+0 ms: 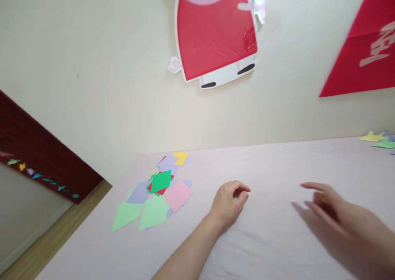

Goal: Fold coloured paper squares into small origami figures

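Note:
My left hand (230, 202) rests on the pale cloth, to the right of a spread of coloured paper squares (154, 208). Its fingers are loosely curled, with the thumb tip and forefinger tip close but slightly apart, and no object shows between them. My right hand (342, 218) is raised above the cloth at the right and casts a shadow on it. Thumb and forefinger there stand apart, holding nothing visible; motion blurs this hand a little. Among the papers, a dark green square (161, 181) lies over red ones, near a pink square (178, 196).
The pale cloth-covered surface (268, 160) meets a wall at the back. Folded paper pieces (372, 137) lie at the far right edge. On the wall hang a red-bodied cartoon cutout (216, 33) and a red sign (364, 58). Small coloured shapes line a dark wooden board (46, 148) at left.

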The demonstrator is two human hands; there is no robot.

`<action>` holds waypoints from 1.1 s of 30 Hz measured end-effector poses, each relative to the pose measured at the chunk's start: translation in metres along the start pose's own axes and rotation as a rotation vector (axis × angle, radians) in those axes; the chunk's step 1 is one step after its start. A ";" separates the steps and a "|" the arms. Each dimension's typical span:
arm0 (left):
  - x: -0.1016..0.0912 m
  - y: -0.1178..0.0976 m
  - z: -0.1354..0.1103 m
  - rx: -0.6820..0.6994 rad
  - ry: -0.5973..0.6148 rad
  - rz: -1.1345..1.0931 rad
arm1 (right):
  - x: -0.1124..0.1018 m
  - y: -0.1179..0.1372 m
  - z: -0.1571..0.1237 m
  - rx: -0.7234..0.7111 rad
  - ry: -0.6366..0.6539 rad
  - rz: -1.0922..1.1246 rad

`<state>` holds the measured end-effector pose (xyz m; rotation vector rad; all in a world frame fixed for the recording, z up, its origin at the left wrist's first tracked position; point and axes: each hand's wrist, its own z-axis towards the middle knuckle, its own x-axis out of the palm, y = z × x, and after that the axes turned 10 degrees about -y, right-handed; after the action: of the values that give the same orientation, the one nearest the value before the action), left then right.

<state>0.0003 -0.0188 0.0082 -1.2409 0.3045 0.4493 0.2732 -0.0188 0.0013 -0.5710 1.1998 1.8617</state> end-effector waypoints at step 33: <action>-0.263 0.119 0.022 -0.511 -0.279 0.518 | 0.063 0.094 0.009 -0.248 0.481 0.345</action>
<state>-0.2876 -0.0102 0.0360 -1.5687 0.2793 1.1912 0.1612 -0.0044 0.0079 -1.0489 1.4536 2.2633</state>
